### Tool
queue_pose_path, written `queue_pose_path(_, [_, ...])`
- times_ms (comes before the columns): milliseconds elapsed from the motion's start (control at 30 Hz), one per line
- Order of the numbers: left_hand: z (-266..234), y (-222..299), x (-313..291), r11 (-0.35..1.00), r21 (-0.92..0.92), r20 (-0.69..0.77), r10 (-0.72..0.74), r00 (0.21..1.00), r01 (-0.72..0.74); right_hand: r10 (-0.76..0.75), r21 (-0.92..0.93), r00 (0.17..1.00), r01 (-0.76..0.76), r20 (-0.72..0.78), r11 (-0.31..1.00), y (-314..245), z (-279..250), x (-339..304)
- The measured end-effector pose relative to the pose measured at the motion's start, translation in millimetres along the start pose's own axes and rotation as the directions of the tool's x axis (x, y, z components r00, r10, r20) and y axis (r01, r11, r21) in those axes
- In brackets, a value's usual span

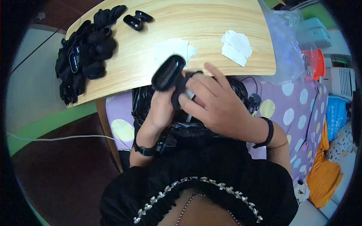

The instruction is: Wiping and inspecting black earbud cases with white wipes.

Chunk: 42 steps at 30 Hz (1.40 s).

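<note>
Just past the table's near edge, my left hand (162,107) holds a glossy black oval shell (168,73) with a dark hollow face, tilted upward. Its fingers are mostly hidden behind the piece. A soft black part (180,92) hangs at the shell's side, between my two hands. My right hand (217,100) pinches this soft part with thumb and curled fingers, while one finger sticks out. Below both hands lies a crumpled black plastic bag (177,133) on my lap.
On the wooden table (200,19), a heap of black soft and glossy pieces (88,49) fills the left side. A pair of black oval shells (137,19) lies near it. White paper pieces (236,47) rest at the right. Clear plastic (281,49) and a dotted bedspread (288,94) are beyond.
</note>
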<state>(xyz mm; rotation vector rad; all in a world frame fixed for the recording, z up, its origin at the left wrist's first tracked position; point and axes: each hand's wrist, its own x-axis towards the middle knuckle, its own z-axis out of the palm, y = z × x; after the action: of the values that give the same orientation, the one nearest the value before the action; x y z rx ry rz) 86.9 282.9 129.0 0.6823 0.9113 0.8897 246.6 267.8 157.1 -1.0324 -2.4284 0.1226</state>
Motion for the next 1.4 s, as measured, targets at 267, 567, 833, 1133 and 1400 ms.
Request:
queue_pose_path(267, [-52,-28,-4,0.769,0.63,0.325,-0.141,0.935,-0.103,0.482,0.201,0.868,-0.455,-0.119,0.868,111,-20,-26])
queue_pose_path(567, [-43,-20,-3,0.989,-0.133,0.526,0.129,0.841,-0.069,0.244,0.28,0.968,-0.218,-0.063,0.935,83,30,12])
queue_pose_path(833, [-57,-17,-19,0.981,-0.101,0.325,0.189,0.927,-0.165,-0.145,0.074,0.972,0.134,0.187,0.988,101,80,67])
queue_pose_path(1133, [-53,-6,-11,0.95,0.062,0.122,0.298,0.947,-0.307,-0.383,-0.286,0.862,0.479,0.331,0.83,98,73,71])
queue_pose_path(1400, [-37,-6,-4,0.954,0.104,-0.024,0.286,0.958,-0.283,-0.243,-0.145,0.969,0.247,0.044,0.958,100,73,68])
